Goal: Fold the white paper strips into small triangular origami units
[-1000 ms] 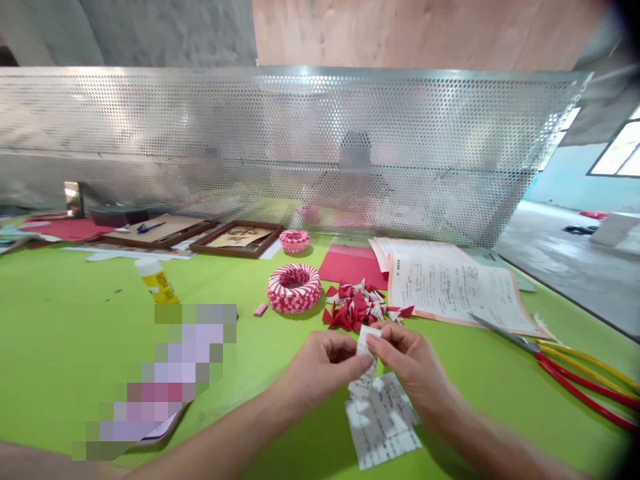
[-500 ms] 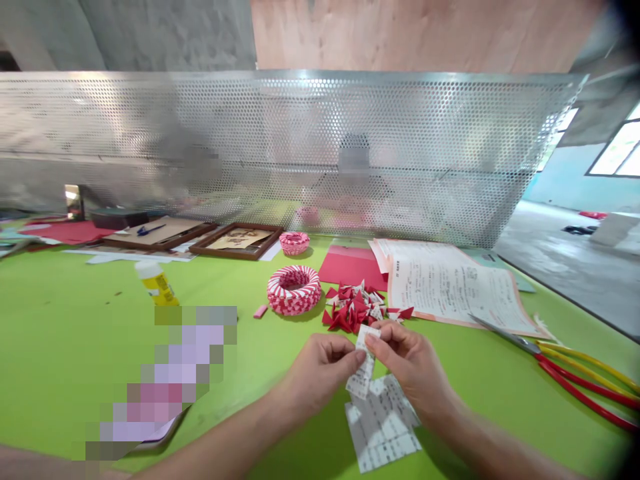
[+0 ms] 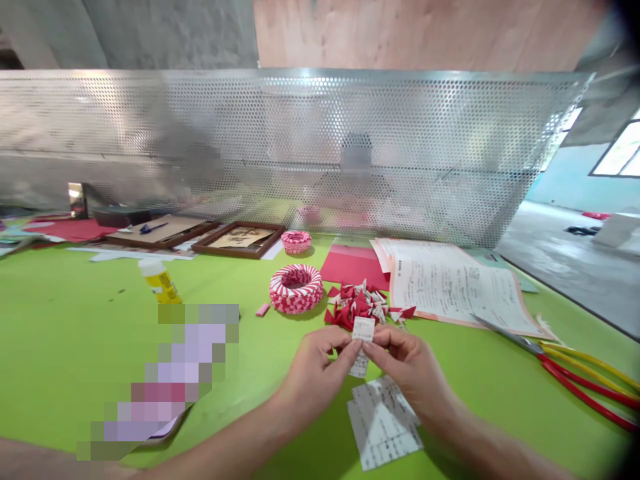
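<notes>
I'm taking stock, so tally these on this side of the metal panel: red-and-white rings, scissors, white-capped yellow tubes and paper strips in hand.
Rings: 2
Scissors: 1
Yellow tube: 1
Paper strip, between left hand and right hand: 1
Total: 5

Paper strip between my left hand and right hand, loose slips on the table nearer me, folded pieces just beyond, woven ring to their left, glue stick farther left, scissors on the right
</notes>
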Demonstrator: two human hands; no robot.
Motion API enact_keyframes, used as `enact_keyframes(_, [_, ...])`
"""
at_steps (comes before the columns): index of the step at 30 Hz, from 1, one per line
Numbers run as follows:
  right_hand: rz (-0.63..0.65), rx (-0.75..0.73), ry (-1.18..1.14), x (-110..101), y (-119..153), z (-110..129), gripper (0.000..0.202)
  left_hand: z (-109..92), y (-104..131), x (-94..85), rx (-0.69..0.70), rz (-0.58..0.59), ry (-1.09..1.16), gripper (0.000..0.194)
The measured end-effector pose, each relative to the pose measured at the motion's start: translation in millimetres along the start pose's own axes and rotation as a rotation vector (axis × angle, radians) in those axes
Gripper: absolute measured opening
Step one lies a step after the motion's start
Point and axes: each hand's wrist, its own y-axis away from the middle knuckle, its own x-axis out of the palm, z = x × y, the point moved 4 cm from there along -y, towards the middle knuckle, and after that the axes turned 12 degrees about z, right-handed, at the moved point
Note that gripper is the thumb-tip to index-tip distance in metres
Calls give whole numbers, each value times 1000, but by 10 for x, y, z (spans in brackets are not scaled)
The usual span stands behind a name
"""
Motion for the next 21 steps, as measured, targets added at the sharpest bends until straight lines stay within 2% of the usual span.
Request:
enact_keyframes(11, [10,-22,97,-24,21,116,20,107,-16,44,-93,133,229,28])
enact_keyframes(21, [-92,-28,-32,-50,11,93,16,56,-25,75,-102,190,246,30])
